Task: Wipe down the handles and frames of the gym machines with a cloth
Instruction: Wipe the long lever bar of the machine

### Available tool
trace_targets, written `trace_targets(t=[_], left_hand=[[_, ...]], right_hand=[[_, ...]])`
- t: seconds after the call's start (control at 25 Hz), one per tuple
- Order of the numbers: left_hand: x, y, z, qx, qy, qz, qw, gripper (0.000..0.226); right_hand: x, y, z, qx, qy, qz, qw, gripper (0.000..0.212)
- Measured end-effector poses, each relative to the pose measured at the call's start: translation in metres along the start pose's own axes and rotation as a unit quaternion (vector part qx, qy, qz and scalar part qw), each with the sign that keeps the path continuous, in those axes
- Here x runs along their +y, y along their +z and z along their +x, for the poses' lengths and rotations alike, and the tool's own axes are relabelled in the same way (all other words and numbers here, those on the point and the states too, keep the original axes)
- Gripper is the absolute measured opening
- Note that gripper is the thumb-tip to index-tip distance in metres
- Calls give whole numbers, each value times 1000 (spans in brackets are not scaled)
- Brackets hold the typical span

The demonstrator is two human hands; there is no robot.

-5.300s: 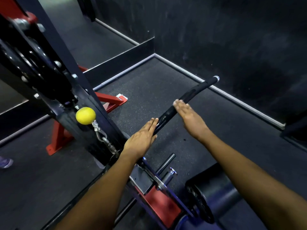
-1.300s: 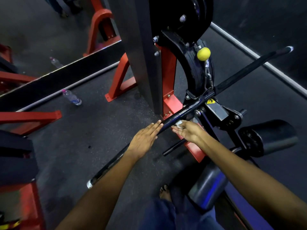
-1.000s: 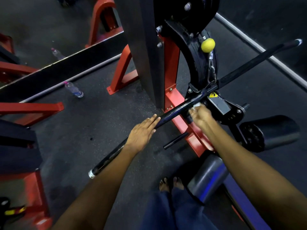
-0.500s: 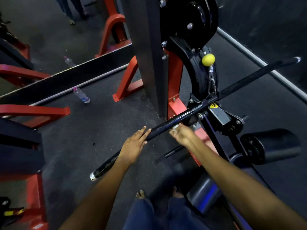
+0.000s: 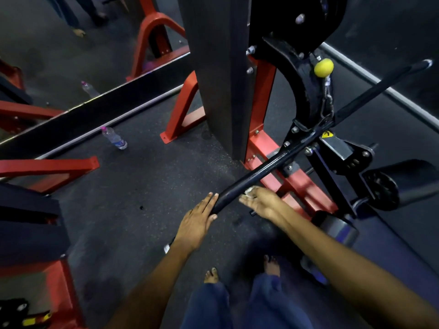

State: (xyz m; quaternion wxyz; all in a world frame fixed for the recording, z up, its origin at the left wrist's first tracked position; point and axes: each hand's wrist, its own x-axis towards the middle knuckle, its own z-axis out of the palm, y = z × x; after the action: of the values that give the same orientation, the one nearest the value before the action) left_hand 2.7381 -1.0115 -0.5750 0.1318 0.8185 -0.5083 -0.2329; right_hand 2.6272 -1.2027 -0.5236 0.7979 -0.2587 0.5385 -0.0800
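The cloth point(image 5: 250, 190) is only a small white scrap showing under the right hand point(image 5: 261, 201), whose fingers press it on the long black handle bar point(image 5: 273, 162). The left hand point(image 5: 197, 224) lies flat, fingers together, covering the bar's near part. The right hand is blurred.

**Dim gym, soft edges**

The light is low and cool, and the floor point(image 5: 133, 186) reads nearly black. My right hand point(image 5: 261, 203) smears with motion blur; my left hand point(image 5: 197, 224) is sharper. A faint sheen runs along the bar point(image 5: 268, 166). Straight frame lines bow toward 9 and 3 o'clock, and the corners darken.
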Motion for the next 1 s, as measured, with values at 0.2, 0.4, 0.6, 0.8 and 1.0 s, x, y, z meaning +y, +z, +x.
trace_targets(t=[0.2, 0.4, 0.6, 0.8, 1.0], left_hand=[[-28, -2, -20, -26, 19, -13, 999, 61], [-47, -4, -38, -50, 12, -53, 997, 60], [-55, -4, -48, -47, 5, -87, 995, 60], [-70, 2, -59, -86, -14, -73, 994, 68], [-67, 0, -57, -92, -11, -82, 992, 65]], right_hand=[[-21, -7, 8, 71, -79, 131, 986, 37], [73, 44, -23, 16, -34, 40, 998, 34], [37, 11, -15, 318, -273, -145, 896, 31], [18, -24, 15, 257, -439, -493, 706, 55], [110, -2, -2, -48, -572, -699, 426, 45]])
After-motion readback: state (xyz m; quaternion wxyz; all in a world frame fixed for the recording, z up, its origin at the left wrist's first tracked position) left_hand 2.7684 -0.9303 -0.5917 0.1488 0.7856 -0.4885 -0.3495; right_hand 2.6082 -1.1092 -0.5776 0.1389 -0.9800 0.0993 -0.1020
